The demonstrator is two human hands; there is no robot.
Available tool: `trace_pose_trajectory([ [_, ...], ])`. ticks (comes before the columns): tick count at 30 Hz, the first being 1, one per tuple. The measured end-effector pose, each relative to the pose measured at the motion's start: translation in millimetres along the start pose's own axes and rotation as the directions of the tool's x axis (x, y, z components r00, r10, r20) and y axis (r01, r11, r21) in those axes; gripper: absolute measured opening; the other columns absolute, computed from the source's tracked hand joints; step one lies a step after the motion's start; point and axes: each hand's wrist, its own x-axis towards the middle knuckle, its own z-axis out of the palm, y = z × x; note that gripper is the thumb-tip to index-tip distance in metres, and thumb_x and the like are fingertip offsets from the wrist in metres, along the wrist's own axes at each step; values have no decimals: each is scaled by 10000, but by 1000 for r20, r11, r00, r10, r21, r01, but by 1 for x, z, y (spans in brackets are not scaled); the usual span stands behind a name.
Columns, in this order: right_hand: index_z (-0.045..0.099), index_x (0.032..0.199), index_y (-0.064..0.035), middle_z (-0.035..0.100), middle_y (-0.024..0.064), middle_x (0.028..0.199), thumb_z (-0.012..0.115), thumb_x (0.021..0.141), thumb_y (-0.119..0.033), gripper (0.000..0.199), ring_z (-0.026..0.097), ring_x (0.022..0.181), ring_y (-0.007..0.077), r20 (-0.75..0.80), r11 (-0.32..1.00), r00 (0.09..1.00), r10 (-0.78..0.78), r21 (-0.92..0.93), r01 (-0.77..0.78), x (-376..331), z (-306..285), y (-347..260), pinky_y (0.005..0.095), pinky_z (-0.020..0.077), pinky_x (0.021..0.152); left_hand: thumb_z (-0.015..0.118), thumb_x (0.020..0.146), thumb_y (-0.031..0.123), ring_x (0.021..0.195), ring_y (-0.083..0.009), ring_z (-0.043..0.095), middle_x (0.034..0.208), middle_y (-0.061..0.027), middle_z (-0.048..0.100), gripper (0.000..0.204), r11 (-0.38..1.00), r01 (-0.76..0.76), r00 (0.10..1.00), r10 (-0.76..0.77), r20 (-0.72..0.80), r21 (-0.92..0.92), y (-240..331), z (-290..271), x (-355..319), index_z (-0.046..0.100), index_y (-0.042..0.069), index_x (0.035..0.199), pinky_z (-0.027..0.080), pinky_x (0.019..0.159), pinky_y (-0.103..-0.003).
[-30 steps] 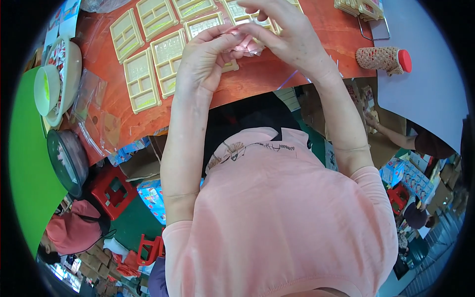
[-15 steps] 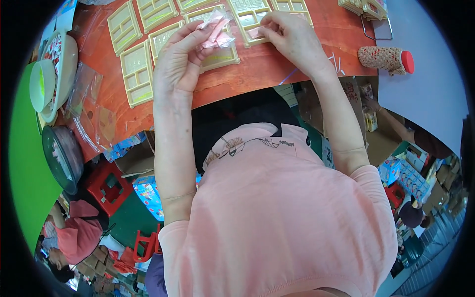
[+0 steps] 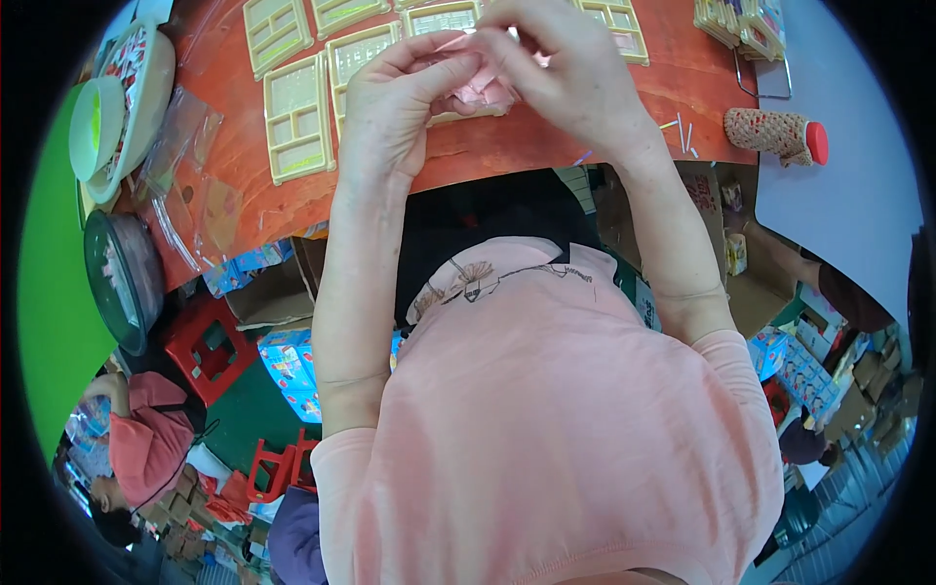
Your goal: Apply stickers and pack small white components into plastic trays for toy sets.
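My left hand (image 3: 390, 112) is closed around a bunch of small pink sachets (image 3: 483, 90), held over the trays. Right beside it, my right hand (image 3: 580, 83) reaches in from the other side, its thumb and fingers pinched at the same bunch. Its fingertips are partly hidden. Beneath and around the hands lie several cream plastic trays (image 3: 297, 109) split into compartments, many with a yellow-green strip in one compartment. The hands cover some of the trays.
At left stand a large oval basin (image 3: 154, 93) of wrapped pieces, a pale green bowl (image 3: 88, 136) and a dark round tub (image 3: 109, 283). Thin sticks (image 3: 685, 136) and a knit-covered bottle (image 3: 770, 136) with a red cap lie at right. Stacked trays (image 3: 746, 24) sit beyond.
My right hand has left a compartment of a tray on the right and come over to the sachets in my left hand. The view has shifted slightly.
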Motion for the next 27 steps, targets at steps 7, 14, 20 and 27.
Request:
trace_pose_trajectory([
  [7, 634, 936, 42, 657, 37, 838, 634, 938, -110, 152, 573, 714, 93, -22, 686, 740, 672, 395, -611, -26, 33, 6, 240, 466, 618, 755, 818, 4, 763, -145, 687, 937, -107, 697, 291, 989, -123, 983, 110, -149, -82, 16, -63, -14, 666, -37, 1092, 576, 604, -245],
  [14, 643, 922, -31, 623, 77, 793, 681, 894, -140, 119, 629, 713, 152, -131, 909, 955, 266, -296, -294, -49, 75, 11, 295, 495, 624, 738, 833, -17, 754, -154, 679, 930, -104, 686, 265, 975, -142, 959, 93, -269, -169, 11, -83, -27, 648, -42, 1081, 581, 626, -257],
  [20, 670, 947, -51, 616, 111, 854, 682, 871, -180, 150, 666, 793, 300, -121, 948, 946, 302, -69, -312, -34, 71, -2, 394, 546, 685, 757, 826, 4, 726, -131, 677, 947, -102, 695, 281, 978, -153, 969, 121, -217, -139, -2, -72, -33, 651, -33, 1084, 557, 590, -231],
  [27, 658, 963, 36, 674, 43, 864, 654, 940, -199, 236, 571, 742, 88, 511, 421, 603, 612, 435, -796, 30, 54, -48, 243, 471, 650, 764, 810, -14, 707, -138, 683, 940, -113, 707, 412, 984, -180, 977, 180, -116, 6, 5, -70, -45, 600, -54, 1186, 551, 556, -224],
])
